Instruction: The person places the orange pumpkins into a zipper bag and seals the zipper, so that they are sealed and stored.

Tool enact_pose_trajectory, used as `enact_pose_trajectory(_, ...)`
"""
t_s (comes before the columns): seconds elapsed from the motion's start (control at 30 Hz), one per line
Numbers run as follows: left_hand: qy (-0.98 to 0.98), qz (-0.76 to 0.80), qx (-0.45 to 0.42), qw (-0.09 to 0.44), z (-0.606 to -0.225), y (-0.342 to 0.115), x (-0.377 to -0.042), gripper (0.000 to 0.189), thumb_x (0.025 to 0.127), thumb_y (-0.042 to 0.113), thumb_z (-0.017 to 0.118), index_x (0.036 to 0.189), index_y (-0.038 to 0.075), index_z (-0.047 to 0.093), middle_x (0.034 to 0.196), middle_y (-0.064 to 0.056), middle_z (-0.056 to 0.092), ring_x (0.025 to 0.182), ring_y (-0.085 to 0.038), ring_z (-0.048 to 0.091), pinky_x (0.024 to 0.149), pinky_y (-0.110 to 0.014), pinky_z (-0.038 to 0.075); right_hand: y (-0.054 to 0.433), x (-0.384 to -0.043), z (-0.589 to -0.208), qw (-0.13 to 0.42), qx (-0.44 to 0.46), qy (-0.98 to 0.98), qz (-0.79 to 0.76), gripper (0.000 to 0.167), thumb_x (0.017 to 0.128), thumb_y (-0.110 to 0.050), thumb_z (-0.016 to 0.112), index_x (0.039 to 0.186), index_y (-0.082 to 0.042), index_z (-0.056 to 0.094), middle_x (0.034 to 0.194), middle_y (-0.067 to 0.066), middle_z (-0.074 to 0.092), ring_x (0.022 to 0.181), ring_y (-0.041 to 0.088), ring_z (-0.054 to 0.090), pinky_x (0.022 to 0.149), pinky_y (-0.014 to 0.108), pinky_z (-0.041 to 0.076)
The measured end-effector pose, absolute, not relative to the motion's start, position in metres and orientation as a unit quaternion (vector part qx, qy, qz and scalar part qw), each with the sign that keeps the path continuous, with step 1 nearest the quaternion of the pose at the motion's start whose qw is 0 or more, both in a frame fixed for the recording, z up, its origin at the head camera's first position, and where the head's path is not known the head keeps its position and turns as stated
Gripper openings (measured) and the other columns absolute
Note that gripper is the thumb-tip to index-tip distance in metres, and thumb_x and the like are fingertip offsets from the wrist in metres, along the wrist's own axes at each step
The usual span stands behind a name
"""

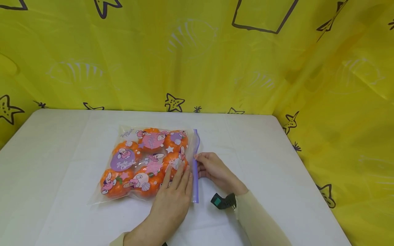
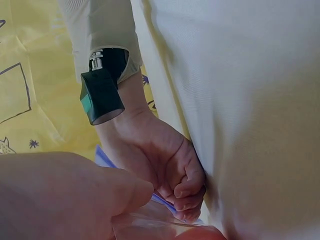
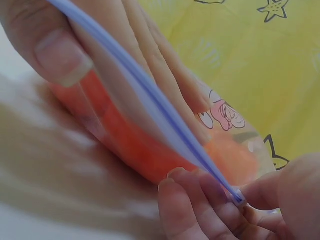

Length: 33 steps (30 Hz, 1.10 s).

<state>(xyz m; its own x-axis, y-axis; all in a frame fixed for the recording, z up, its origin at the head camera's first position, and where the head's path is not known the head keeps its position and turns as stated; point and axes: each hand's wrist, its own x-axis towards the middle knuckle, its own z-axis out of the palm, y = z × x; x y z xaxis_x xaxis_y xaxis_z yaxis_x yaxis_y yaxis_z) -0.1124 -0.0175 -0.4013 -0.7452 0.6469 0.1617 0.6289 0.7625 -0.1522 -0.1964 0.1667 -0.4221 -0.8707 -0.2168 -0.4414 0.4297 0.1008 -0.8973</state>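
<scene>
A clear zip bag (image 1: 92, 198) printed with cartoon rabbits, purple and pink circles lies on the white table. Inside it sit several orange pumpkin-like pieces (image 1: 114, 186). My left hand (image 1: 170, 201) lies flat over the bag's right part, its straight fingers pressing on the film. Along the right side runs a purple zip strip (image 1: 195, 184). There my right hand (image 1: 217, 171) pinches the strip between thumb and curled fingers. In the right wrist view a small clear slider (image 3: 239, 198) shows on the strip at the right thumb. Between the hands the strip bows outward.
The white table (image 1: 261, 153) extends around the bag. Behind it and at the right hangs a yellow curtain (image 1: 215, 68) with starfish and fish drawings. A black wrist camera (image 1: 223, 201) juts from the right cuff above the table.
</scene>
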Motion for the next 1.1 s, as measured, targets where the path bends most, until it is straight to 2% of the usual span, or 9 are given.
enact_pose_trajectory(0.47, -0.928, 0.037, -0.345, 0.135, -0.404, -0.018, -0.113, 0.045, 0.096, 0.025, 0.061, 0.136, 0.006, 0.060, 0.148, -0.011, 0.053, 0.143, -0.030, 0.043, 0.118, -0.054, 0.032, 0.166, -0.207, -0.423, 0.235, 0.088, 0.711, -0.657, 0.032, 0.106, -0.023, 0.046, 0.115, 0.004, 0.062, 0.085, 0.006, 0.061, 0.073, 0.015, 0.057, 0.068, 0.023, 0.056)
enact_pose_trajectory(1.1, -0.925, 0.052, -0.350, 0.136, -0.402, -0.018, -0.114, 0.047, 0.095, 0.025, 0.061, 0.137, 0.004, 0.058, 0.148, -0.012, 0.052, 0.143, -0.032, 0.042, 0.118, -0.055, 0.032, 0.164, -0.220, -0.419, 0.230, 0.081, 0.721, -0.649, 0.034, 0.106, -0.022, 0.043, 0.117, 0.005, 0.060, 0.087, 0.006, 0.061, 0.073, 0.014, 0.058, 0.068, 0.023, 0.056)
